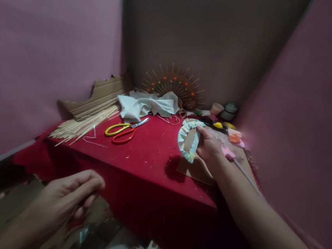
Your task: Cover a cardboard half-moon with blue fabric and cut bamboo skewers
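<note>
Right hand (pixel 212 145) fingers pinch a cardboard arc (pixel 188 141), mostly wrapped in floral cloth, bare cardboard remaining, above the red table (pixel 145 154); left hand (pixel 69 196) fingers curl together, seemingly empty.

Whatever the left hand (pixel 70 196) pinches stays hidden inside its curled fingers. The small pots (pixel 225 111) in the corner are blurred beyond telling.

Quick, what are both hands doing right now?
Left hand: fingers curled shut; whether it holds anything cannot be told.
Right hand: closed on a fabric-wrapped cardboard piece above the red table.
</note>
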Tool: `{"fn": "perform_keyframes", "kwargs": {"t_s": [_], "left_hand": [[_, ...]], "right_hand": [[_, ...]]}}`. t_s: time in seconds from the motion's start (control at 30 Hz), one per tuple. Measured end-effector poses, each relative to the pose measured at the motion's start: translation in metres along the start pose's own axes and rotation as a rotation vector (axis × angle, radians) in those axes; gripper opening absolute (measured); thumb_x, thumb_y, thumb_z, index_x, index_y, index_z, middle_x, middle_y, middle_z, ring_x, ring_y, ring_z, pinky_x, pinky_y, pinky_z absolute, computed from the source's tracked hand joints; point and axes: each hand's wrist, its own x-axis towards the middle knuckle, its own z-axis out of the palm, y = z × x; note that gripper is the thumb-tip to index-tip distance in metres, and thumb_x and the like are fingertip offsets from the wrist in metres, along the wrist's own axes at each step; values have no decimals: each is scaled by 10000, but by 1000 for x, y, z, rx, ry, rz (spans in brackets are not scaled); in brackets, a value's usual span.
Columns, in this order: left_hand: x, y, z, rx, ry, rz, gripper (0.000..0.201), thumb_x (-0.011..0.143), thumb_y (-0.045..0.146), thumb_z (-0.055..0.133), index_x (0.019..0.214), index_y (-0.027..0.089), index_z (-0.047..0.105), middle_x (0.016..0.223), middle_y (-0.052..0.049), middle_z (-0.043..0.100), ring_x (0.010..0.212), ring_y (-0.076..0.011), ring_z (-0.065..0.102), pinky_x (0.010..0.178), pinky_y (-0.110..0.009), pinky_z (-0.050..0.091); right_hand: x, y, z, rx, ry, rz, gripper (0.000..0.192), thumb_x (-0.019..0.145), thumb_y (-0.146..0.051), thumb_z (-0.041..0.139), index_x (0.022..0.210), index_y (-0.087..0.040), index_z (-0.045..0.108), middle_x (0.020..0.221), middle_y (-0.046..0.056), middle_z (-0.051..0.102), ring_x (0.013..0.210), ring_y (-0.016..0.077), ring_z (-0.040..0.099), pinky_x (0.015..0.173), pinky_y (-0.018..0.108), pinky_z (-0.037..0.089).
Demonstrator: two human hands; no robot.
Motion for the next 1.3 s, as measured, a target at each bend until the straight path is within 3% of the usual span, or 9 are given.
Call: {"fn": "perform_keyframes", "kwargs": {"t_s": [0.1, 0.17, 0.27, 0.37, 0.47, 0.83, 1.1, 1.2, 1.3], "left_hand": [[23, 49, 26, -21, -118, 198, 485, 827, 578, 474, 577, 163, 462, 481, 58, 395, 438, -60, 308, 417, -170, 240], [44, 79, 47, -39, -260, 317, 378, 820, 496, 547, 667, 150, 539, 543, 48, 457, 489, -69, 382, 457, -175, 292], [80, 111, 80, -91, -503, 322, 371, 761, 392, 657, 1044, 156, 613, 682, 13, 615, 495, -81, 467, 479, -194, 360], [108, 128, 105, -113, -620, 274, 248, 740, 343, 680, 855, 125, 662, 628, -14, 625, 482, -90, 502, 452, -194, 376], [124, 134, 119, -136, -666, 238, 228, 740, 337, 685, 696, 117, 643, 521, 0, 573, 397, -71, 445, 382, -183, 320], [136, 135, 134, -101, -622, 217, 247, 795, 296, 643, 621, 143, 559, 438, 31, 527, 309, -57, 404, 313, -169, 280], [141, 139, 130, -176, -673, 151, 383, 871, 437, 541, 658, 129, 624, 504, -8, 582, 361, -71, 467, 323, -171, 360], [143, 136, 128, -164, -802, 154, 211, 778, 330, 670, 695, 139, 636, 507, 14, 580, 380, -80, 484, 355, -184, 405], [143, 133, 132, -141, -800, 155, 158, 711, 267, 726, 686, 137, 639, 471, 25, 563, 345, -71, 458, 341, -181, 378]], "right_hand": [[6, -1, -4, 25, -1, -16, 120, 807, -116, 547, 743, -149, 642, 631, 13, 703, 579, 136, 665, 642, 266, 579], [9, -2, -7, 42, -2, -18, 71, 785, -127, 579, 755, -149, 640, 640, 17, 706, 591, 145, 670, 649, 278, 582], [14, -2, -12, 59, 8, -19, 22, 748, -142, 617, 763, -142, 633, 650, 32, 709, 605, 164, 675, 668, 304, 583], [17, -1, -15, 50, 20, -36, 17, 729, -144, 627, 746, -143, 625, 638, 36, 702, 611, 177, 672, 688, 333, 580], [18, 2, -15, 30, 34, -39, 39, 711, -161, 650, 716, -155, 612, 578, 14, 664, 614, 193, 665, 717, 376, 574], [21, 7, -11, 90, 326, -89, 114, 736, -115, 579, 634, -165, 567, 508, -14, 591, 541, 142, 579, 690, 356, 555], [19, 5, -13, 39, 298, -135, 142, 728, -118, 584, 605, -180, 549, 494, -15, 547, 632, 169, 611, 691, 348, 545], [19, 7, -14, -8, 283, -152, 179, 747, -136, 576, 583, -193, 530, 482, -24, 528, 576, 153, 579, 679, 349, 538], [18, 9, -14, -9, 273, -165, 184, 758, -140, 572, 588, -194, 529, 502, -29, 533, 523, 131, 535, 675, 346, 527]]}}
